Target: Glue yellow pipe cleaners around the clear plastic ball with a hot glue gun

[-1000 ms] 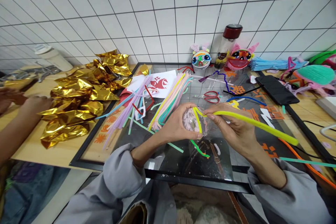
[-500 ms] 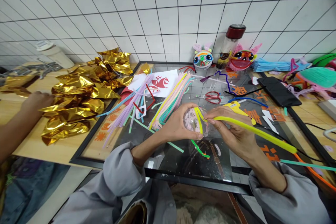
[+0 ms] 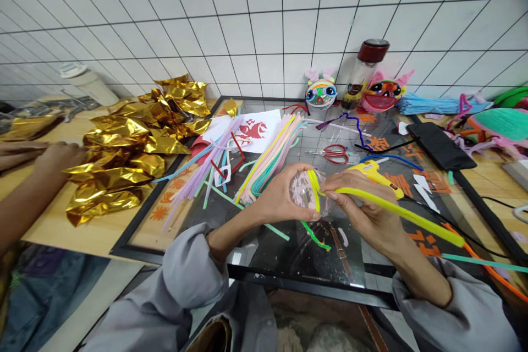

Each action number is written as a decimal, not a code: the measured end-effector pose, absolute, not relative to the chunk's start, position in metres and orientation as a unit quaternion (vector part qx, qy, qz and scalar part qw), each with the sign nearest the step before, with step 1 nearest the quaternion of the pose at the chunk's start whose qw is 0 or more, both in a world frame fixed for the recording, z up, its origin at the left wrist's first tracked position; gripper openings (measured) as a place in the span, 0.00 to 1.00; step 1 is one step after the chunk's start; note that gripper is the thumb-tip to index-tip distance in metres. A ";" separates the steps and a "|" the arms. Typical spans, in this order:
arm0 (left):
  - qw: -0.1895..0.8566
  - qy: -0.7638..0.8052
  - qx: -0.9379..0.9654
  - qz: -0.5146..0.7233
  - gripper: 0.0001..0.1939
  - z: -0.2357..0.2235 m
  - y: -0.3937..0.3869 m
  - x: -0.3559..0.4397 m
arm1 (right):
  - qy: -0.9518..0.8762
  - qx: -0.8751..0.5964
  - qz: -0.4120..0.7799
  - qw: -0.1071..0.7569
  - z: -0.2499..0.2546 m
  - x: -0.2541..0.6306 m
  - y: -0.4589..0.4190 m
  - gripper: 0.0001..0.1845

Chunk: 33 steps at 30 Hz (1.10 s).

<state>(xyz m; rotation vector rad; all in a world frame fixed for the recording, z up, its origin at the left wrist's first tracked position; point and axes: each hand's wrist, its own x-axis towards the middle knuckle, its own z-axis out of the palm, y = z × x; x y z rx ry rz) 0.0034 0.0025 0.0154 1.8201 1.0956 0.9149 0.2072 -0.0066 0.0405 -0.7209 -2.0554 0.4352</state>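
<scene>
My left hand is closed around a clear round plastic ball with pinkish-white bits showing inside. Yellow strips lie across the ball's right side. Between thumb and fingers, my right hand pinches a long yellow pipe cleaner against that side; its free end stretches out to the lower right. Just behind the right hand lies a yellow glue gun. A bundle of pastel pipe cleaners rests beyond my left hand, and red-handled scissors lie farther back.
Crumpled gold foil covers the table at left, where another person's hand rests. Two decorated animal-face balls stand by the wall beside a bottle with a dark red lid. A black phone lies at right.
The yellow pipe cleaner's free end has shifted slightly, and the strips on the ball sit a little differently. At far left, more of the other person's hands shows.
</scene>
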 end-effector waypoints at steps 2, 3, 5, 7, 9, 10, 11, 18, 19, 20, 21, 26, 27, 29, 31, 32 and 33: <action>0.397 0.430 0.725 0.362 0.45 0.014 0.003 0.003 | -0.829 -0.287 0.177 0.447 0.040 0.207 -0.007 0.14; 0.394 0.429 0.728 0.361 0.45 0.014 0.003 0.003 | -0.827 -0.286 0.178 0.449 0.040 0.207 -0.007 0.14; 0.389 0.428 0.732 0.360 0.44 0.014 0.003 0.003 | -0.826 -0.287 0.181 0.451 0.041 0.206 -0.007 0.13; 0.385 0.426 0.737 0.357 0.43 0.014 0.002 0.003 | -0.826 -0.289 0.183 0.449 0.042 0.206 -0.007 0.13; 0.382 0.423 0.741 0.356 0.43 0.015 0.002 0.003 | -0.829 -0.287 0.183 0.445 0.042 0.206 -0.007 0.13; 0.381 0.422 0.742 0.357 0.42 0.016 0.002 0.003 | -0.830 -0.284 0.182 0.444 0.042 0.206 -0.007 0.13; 0.379 0.421 0.742 0.358 0.42 0.016 0.001 0.003 | -0.832 -0.282 0.180 0.443 0.042 0.206 -0.007 0.14; 0.382 0.423 0.740 0.358 0.41 0.017 0.001 0.003 | -0.833 -0.286 0.175 0.440 0.039 0.208 -0.007 0.15; 0.383 0.422 0.739 0.358 0.41 0.017 0.001 0.003 | -0.833 -0.287 0.175 0.440 0.039 0.208 -0.008 0.15; 0.384 0.422 0.740 0.358 0.41 0.017 0.001 0.003 | -0.832 -0.288 0.176 0.441 0.039 0.208 -0.008 0.15; 0.385 0.420 0.740 0.358 0.41 0.017 0.000 0.003 | -0.832 -0.288 0.177 0.441 0.039 0.208 -0.008 0.15; 0.380 0.408 0.747 0.362 0.40 0.015 0.001 0.003 | -0.833 -0.287 0.179 0.438 0.038 0.208 -0.008 0.14; 0.379 0.405 0.748 0.365 0.40 0.014 0.001 0.003 | -0.833 -0.286 0.180 0.439 0.038 0.208 -0.007 0.14; 0.379 0.399 0.749 0.369 0.39 0.014 0.001 0.003 | -0.831 -0.286 0.180 0.442 0.038 0.208 -0.007 0.14; 0.380 0.393 0.751 0.371 0.38 0.013 0.001 0.003 | -0.829 -0.287 0.178 0.445 0.038 0.208 -0.007 0.13; 0.381 0.393 0.751 0.370 0.38 0.014 0.001 0.003 | -0.829 -0.288 0.176 0.446 0.037 0.208 -0.007 0.13; 0.383 0.395 0.749 0.369 0.39 0.014 0.000 0.003 | -0.829 -0.288 0.175 0.447 0.037 0.208 -0.007 0.13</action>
